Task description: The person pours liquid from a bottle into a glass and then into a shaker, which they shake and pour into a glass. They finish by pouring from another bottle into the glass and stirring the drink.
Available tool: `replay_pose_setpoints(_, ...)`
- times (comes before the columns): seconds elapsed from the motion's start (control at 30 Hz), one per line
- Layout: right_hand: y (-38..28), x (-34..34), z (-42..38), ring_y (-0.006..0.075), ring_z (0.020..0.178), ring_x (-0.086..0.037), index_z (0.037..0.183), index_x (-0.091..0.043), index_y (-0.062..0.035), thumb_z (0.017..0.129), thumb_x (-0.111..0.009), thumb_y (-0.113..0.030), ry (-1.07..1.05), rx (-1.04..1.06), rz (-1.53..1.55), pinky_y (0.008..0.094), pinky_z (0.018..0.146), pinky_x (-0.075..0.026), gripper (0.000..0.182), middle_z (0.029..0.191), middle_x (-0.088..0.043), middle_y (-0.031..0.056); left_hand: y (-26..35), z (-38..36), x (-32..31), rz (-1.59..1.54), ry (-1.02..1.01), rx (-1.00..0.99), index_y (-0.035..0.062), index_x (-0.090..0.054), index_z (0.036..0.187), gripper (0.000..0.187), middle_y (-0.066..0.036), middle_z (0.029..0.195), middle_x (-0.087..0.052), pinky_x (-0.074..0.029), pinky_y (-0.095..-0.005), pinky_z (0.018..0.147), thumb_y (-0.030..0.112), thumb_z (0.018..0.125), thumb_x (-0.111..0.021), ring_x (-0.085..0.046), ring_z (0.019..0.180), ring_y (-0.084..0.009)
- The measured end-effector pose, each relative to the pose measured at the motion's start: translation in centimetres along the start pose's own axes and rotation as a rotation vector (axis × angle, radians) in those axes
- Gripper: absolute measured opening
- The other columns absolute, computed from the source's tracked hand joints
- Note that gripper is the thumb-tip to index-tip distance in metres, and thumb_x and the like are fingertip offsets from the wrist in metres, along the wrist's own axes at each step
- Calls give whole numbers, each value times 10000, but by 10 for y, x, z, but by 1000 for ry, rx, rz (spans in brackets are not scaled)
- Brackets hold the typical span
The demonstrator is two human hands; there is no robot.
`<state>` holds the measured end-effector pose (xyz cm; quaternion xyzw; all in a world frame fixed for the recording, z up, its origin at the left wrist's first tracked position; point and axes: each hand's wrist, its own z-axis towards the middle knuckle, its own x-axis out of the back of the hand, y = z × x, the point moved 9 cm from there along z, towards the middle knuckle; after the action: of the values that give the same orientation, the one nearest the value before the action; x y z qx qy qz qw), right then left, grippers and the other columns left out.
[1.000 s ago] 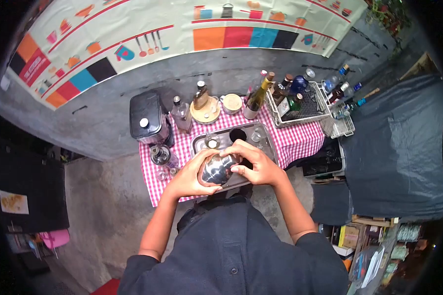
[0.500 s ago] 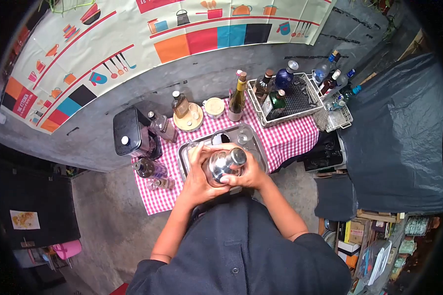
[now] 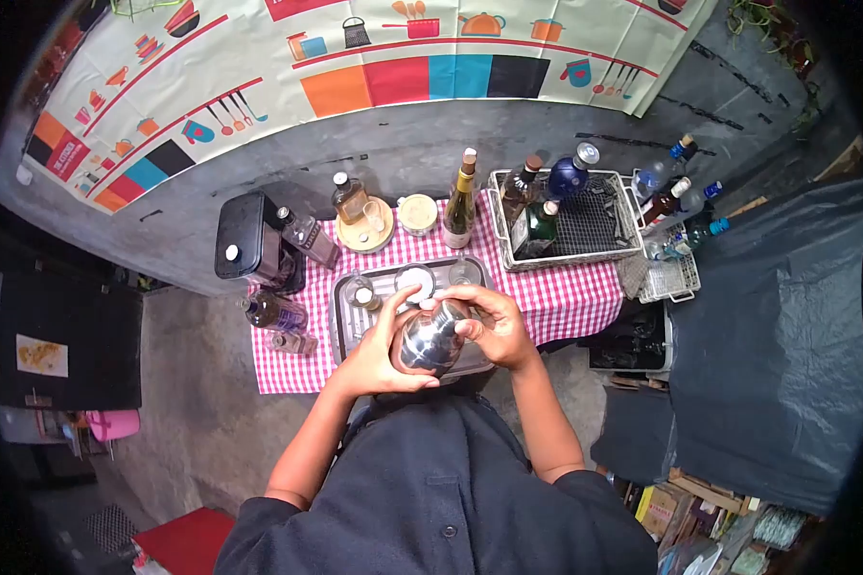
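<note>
Shaker [image 3: 430, 347] is in both our hands, above the near edge of the tray [image 3: 339, 331], toward the worktop [image 3: 571, 311]'s front edge. Can't tell its height over the tray.

For a good hold: left hand [image 3: 379, 362] should carry the weight from the broad body, right hand [image 3: 501, 331] should steady the narrow end. We want even pressure, since polished metal could slip if damp. Elbows low, wrists loose, shaker close to us. We should mind clearance to the glass [image 3: 464, 271] at the tray's far right corner and the small glass [image 3: 362, 296] at its left side; a knock there looks like the main risk.

Relative to the fingers: shaker sits between both sets. Left fingers are spread wide around the body, thumb along the near side. Right fingers curl tighter at the narrow end, thumb pressed on its near face. The narrow end tilts away and to our right. Contact under the shaker is hidden, so can't tell how much the left palm supports.
</note>
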<state>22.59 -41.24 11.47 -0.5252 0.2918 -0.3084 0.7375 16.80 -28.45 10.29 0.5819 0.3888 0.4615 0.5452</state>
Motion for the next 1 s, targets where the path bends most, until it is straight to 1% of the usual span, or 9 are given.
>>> replay_pose_setpoints(0.17, -7, 17, 3, 246, 1046, -639, 1140, -618, 50, 897, -671, -310, 45, 115, -82, 353, 955, -473, 438, 1071, -665, 138, -7, 8, -13, 86, 47, -16, 27, -313, 1447, 1058, -178, 1287, -551, -385, -392, 1075, 226, 599, -914, -509, 1266, -275)
replay_pose_setpoints(0.23, -29, 21, 10, 258, 793, -627, 966, -630, 20, 861, -645, -342, -17, 250, -358, 352, 786, -484, 377, 912, -643, 139, -15, 8, -18, 230, 35, 120, 12, -403, 1376, 975, -177, 1279, -554, -419, -384, 1032, 276, 587, -911, -543, 1217, -261)
replay_pose_setpoints(0.33, -51, 8, 11, 293, 641, -540, 793, -612, -10, 879, -554, -478, -230, 568, -706, 386, 599, -399, 480, 695, -549, 120, -12, 6, -24, 228, -154, 186, -10, -456, 1316, 904, -167, 1192, -599, -445, -373, 993, 316, 593, -890, -577, 1150, -246)
replay_pose_setpoints(0.4, -41, 1, 10, 295, 625, -540, 775, -599, -17, 886, -541, -468, -303, 578, -662, 391, 597, -400, 468, 677, -538, 116, -19, 5, -29, 169, -281, 182, -23, -461, 1303, 891, -159, 1169, -612, -456, -364, 975, 322, 598, -883, -595, 1101, -242)
replay_pose_setpoints(0.57, -14, 10, 17, 322, 589, -560, 734, -561, -42, 911, -475, -324, -264, 459, -623, 408, 593, -410, 343, 644, -562, 115, -24, 10, -29, 151, -123, 255, -29, -479, 1283, 873, -159, 1167, -598, -438, -374, 981, 308, 588, -885, -579, 1112, -246)
replay_pose_setpoints(0.73, 10, 21, 8, 355, 636, -588, 763, -575, -39, 924, -458, -285, -181, 329, -665, 426, 637, -453, 316, 663, -586, 129, -22, 11, -30, 352, 50, 324, -22, -452, 1303, 882, -224, 1160, -622, -481, -394, 945, 321, 602, -862, -628, 1098, -320)
replay_pose_setpoints(0.87, 44, 42, 6, 270, 882, -631, 994, -597, -25, 944, -517, -352, -157, 23, -455, 374, 828, -482, 340, 917, -633, 125, -28, 12, -30, 428, 222, 319, 1, -403, 1328, 924, -253, 1169, -617, -496, -419, 933, 326, 602, -872, -633, 1095, -362)
replay_pose_setpoints(0.93, 58, 46, 1, 206, 1159, -529, 1310, -473, -29, 875, -679, -477, -98, -109, 94, 365, 1006, -414, 658, 1204, -564, 90, -16, 13, -29, 452, 375, 267, -3, -303, 1371, 999, -268, 1197, -602, -493, -417, 958, 316, 618, -877, -616, 1126, -384)
replay_pose_setpoints(1.0, 65, 39, -12, 218, 1278, -452, 1358, -409, -38, 747, -821, -438, -133, -112, 194, 373, 1079, -357, 838, 1318, -487, 99, -15, 18, -38, 444, 406, 162, 2, -205, 1409, 1043, -294, 1231, -576, -487, -428, 974, 305, 657, -861, -597, 1156, -405)
